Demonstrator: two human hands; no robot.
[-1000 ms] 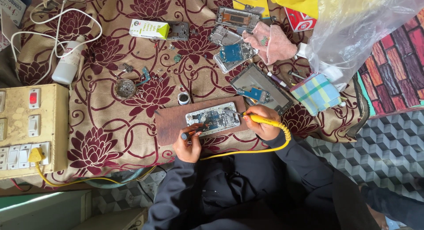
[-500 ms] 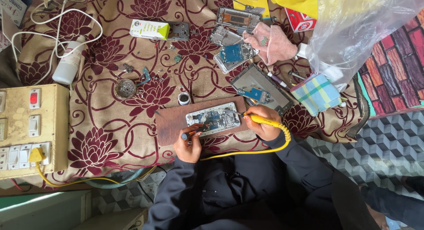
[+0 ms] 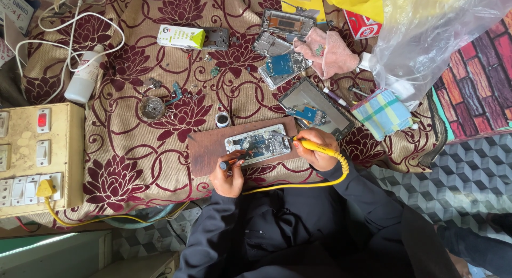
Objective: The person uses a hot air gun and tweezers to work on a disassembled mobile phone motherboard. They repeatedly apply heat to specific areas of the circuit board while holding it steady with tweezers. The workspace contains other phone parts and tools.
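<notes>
An opened phone (image 3: 258, 144) with its circuit board exposed lies on a brown wooden board (image 3: 205, 150) on the floral cloth. My right hand (image 3: 316, 150) grips a yellow-handled soldering iron (image 3: 314, 147), its tip touching the phone's right end. A yellow cord (image 3: 298, 184) runs from the iron across my lap. My left hand (image 3: 228, 174) holds a thin dark tool (image 3: 234, 160) whose tip rests at the phone's lower left corner.
Several dismantled phones (image 3: 282, 67) and a pink cloth (image 3: 328, 51) lie at the back. A switch box (image 3: 33, 158) sits at left, with a white bottle (image 3: 84, 78), white cables, a small tin (image 3: 152, 108), a clear plastic bag (image 3: 426, 38) and a checked cloth (image 3: 381, 112).
</notes>
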